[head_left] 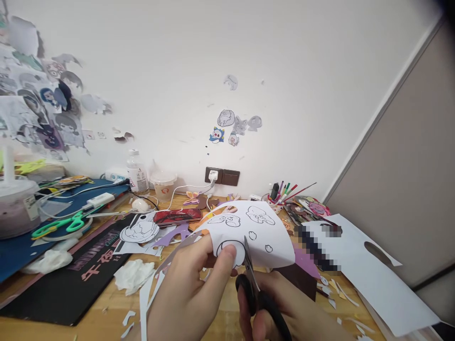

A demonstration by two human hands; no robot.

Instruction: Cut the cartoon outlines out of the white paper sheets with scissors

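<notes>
A white sheet of paper (275, 239) with black line drawings is held up over the desk. My left hand (199, 279) pinches its lower left part, the thumb lying on a rounded drawing. My right hand (273, 303) is closed around the black handles of a pair of scissors (250, 274). The scissor blades point up and meet the sheet just right of my left thumb, beside the rounded drawing. A thin white paper strip hangs to the left of my left wrist.
Left on the desk (95, 312) are a black bag (46, 293), green scissors (66, 225), crumpled tissue (135, 276) and a drink cup (17, 208). A red case (177, 216) and a pen holder (275, 201) stand behind. White sheets (384, 289) and scraps lie right.
</notes>
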